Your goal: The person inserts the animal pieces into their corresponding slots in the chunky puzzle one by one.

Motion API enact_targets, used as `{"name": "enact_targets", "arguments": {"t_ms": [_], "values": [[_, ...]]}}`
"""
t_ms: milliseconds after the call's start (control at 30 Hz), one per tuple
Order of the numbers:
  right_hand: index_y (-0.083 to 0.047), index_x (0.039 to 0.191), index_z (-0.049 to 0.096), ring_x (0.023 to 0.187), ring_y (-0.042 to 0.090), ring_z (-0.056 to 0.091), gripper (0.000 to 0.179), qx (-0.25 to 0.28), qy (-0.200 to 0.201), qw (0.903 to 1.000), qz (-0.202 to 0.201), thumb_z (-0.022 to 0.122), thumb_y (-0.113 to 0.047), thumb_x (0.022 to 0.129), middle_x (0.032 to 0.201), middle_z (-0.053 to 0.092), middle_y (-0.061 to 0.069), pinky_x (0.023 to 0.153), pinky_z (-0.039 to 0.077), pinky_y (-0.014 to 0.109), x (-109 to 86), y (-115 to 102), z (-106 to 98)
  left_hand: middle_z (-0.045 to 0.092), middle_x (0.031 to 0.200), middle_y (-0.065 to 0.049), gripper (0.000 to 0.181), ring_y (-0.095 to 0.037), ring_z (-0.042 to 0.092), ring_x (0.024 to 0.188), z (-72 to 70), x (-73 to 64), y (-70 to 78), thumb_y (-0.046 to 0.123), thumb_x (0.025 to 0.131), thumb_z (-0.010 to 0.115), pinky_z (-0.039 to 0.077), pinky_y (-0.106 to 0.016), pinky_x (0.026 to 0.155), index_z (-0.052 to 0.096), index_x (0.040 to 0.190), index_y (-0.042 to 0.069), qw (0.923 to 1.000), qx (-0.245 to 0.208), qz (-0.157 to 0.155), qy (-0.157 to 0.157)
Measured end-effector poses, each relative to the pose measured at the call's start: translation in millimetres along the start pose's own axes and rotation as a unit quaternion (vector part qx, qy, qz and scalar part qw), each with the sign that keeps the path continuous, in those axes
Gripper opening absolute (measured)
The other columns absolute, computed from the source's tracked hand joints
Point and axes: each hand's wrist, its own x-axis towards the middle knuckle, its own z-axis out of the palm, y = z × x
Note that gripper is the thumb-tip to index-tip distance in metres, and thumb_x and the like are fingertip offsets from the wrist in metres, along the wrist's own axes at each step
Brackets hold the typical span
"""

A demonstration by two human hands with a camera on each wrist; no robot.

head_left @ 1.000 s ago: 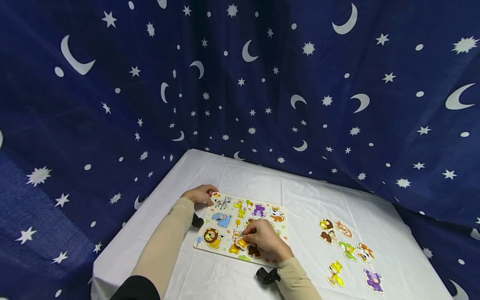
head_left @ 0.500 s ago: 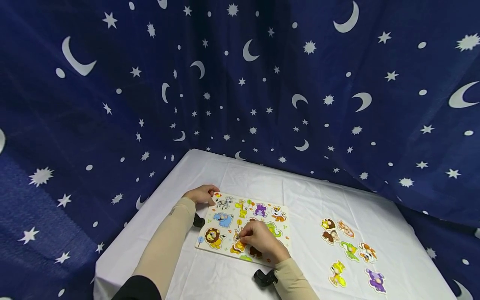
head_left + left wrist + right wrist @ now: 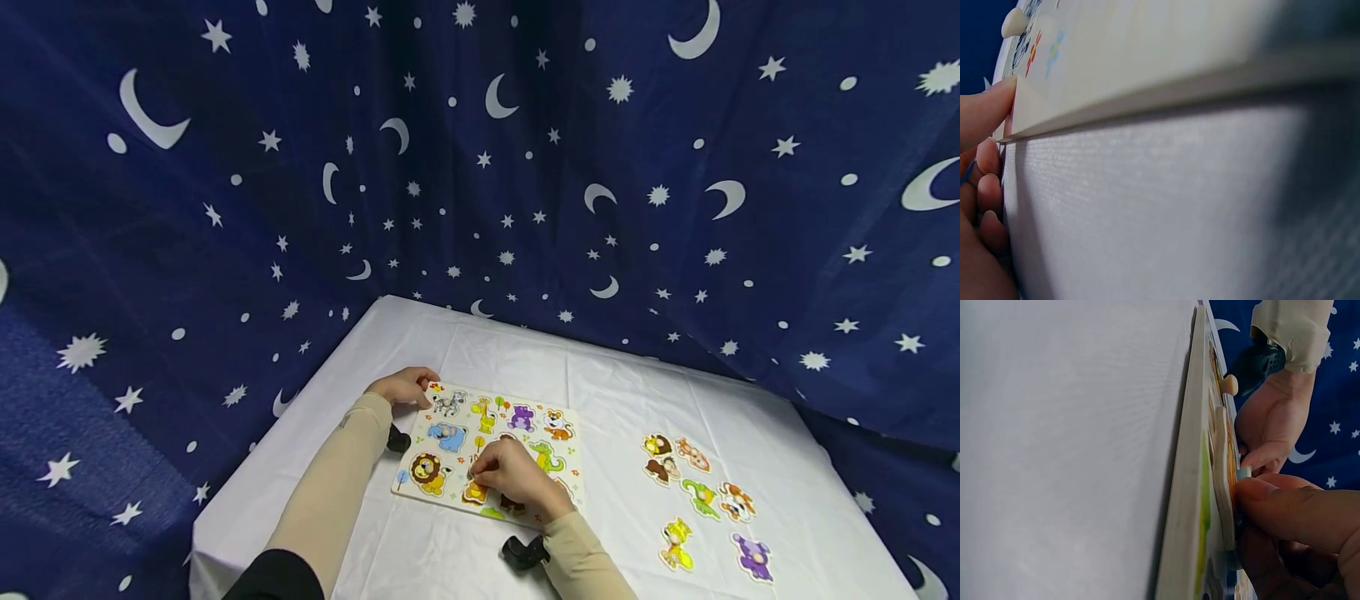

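Note:
My right hand point(image 3: 517, 477) pinches a thin orange animal puzzle piece point(image 3: 475, 493) by its small knob. In the right wrist view, the puzzle piece point(image 3: 1223, 469) lies close against the face of the knobbed puzzle board point(image 3: 1188, 456); I cannot tell if it sits fully in a recess. My fingers partly hide the animal on it. At the board's far left corner my left hand point(image 3: 402, 387) grips the edge. In the left wrist view, its thumb presses the corner of the board point(image 3: 1147, 81) and the other fingers curl beside it. Pictures of a zebra, elephant and lion show along the board's left side.
Right of the board, several loose animal pieces lie on the white tablecloth point(image 3: 600, 517), among them a yellow giraffe point(image 3: 677, 546), a purple hippo point(image 3: 752, 558) and a green crocodile point(image 3: 701, 498). A dark blue curtain point(image 3: 450, 167) with moons and stars hangs behind the table.
My right hand has shifted slightly left, and the orange piece with it, from beside the kangaroo picture to over it. The left hand stays at the board's corner.

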Motion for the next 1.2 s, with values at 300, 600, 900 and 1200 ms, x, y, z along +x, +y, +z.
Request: {"name": "enact_targets", "arguments": {"t_ms": [300, 600, 900, 1200], "values": [[-0.001, 0.086, 0.078, 0.077, 0.006, 0.065, 0.008, 0.014, -0.014, 0.9998, 0.009, 0.076, 0.004, 0.079, 0.085, 0.075, 0.01, 0.071, 0.052, 0.019, 0.5, -2.7, -1.0, 0.041, 0.091, -0.003, 0.059, -0.018, 0.04, 0.087, -0.3, 1.2, 3.5, -0.011, 0.077, 0.075, 0.034, -0.032, 0.081, 0.056, 0.131, 0.001, 0.9999, -0.006, 0.01, -0.006], [-0.003, 0.087, 0.079, 0.079, 0.002, 0.061, 0.008, 0.011, -0.02, 0.9993, 0.029, 0.076, 0.001, 0.081, 0.087, 0.074, 0.007, 0.072, 0.051, 0.02, -1.6, -4.8, -1.8, 0.042, 0.094, -0.004, 0.06, -0.018, 0.041, 0.088, 0.1, 1.0, 6.7, -0.009, 0.077, 0.076, 0.034, -0.032, 0.081, 0.056, 0.133, 0.001, 1.0, 0.002, 0.006, -0.005], [-0.005, 0.087, 0.079, 0.082, 0.006, 0.065, 0.008, 0.009, -0.01, 0.9991, 0.039, 0.077, 0.0, 0.081, 0.087, 0.076, 0.006, 0.075, 0.051, 0.021, -1.3, -3.7, 0.1, 0.041, 0.093, -0.004, 0.055, -0.019, 0.041, 0.09, 0.5, -1.0, 7.6, -0.007, 0.079, 0.075, 0.033, -0.034, 0.083, 0.057, 0.131, 0.004, 0.9999, 0.007, -0.008, 0.002], [-0.005, 0.092, 0.079, 0.078, 0.002, 0.061, 0.011, 0.018, 0.001, 0.9984, 0.054, 0.078, -0.004, 0.081, 0.087, 0.075, 0.004, 0.071, 0.051, 0.02, -6.9, -1.5, -5.9, 0.041, 0.094, -0.004, 0.057, -0.02, 0.041, 0.093, 2.3, -4.0, 5.7, -0.008, 0.078, 0.076, 0.032, -0.035, 0.086, 0.056, 0.131, 0.002, 0.9999, 0.016, -0.004, 0.003]]}}
